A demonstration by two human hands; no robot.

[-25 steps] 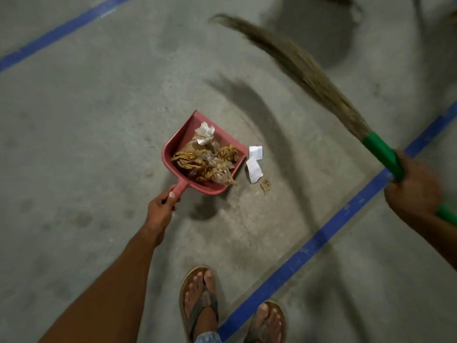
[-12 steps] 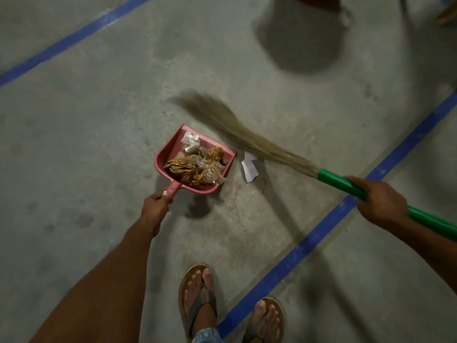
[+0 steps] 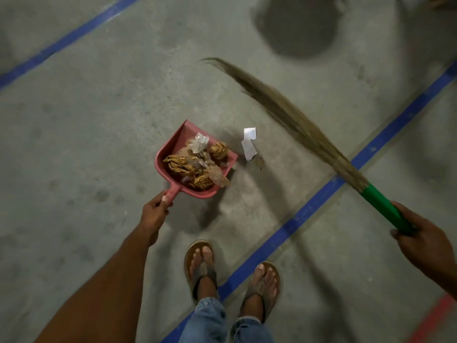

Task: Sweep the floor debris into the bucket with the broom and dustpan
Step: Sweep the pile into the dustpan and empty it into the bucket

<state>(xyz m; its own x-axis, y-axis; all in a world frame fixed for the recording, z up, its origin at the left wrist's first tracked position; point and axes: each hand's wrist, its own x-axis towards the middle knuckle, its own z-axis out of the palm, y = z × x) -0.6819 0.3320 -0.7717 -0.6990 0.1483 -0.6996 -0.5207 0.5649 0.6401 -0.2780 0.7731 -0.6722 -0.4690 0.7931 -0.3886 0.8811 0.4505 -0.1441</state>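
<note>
We see a pink dustpan [image 3: 170, 151] holding golden-brown wrappers [image 3: 178, 164], white paper scraps [image 3: 248, 143], a broom [image 3: 296, 125] with tan bristles and a green handle, and blue lines [image 3: 309, 211] across the grey floor [image 3: 86, 144].

Open concrete lying around the sweeping spot

Bare floor [image 3: 99, 144] is spreading left of the dustpan [image 3: 170, 149]; the broom [image 3: 296, 120] is slanting across the right, paper scraps [image 3: 248, 144] lying between.

The dustpan [image 3: 170, 154] sits on the floor [image 3: 99, 120] ahead of the feet [image 3: 201, 266], wrappers [image 3: 188, 167] piled in it. Just right of its mouth lies a paper scrap [image 3: 248, 144] — the broom [image 3: 296, 125] slants further right, bristles apart from the scrap.
</note>
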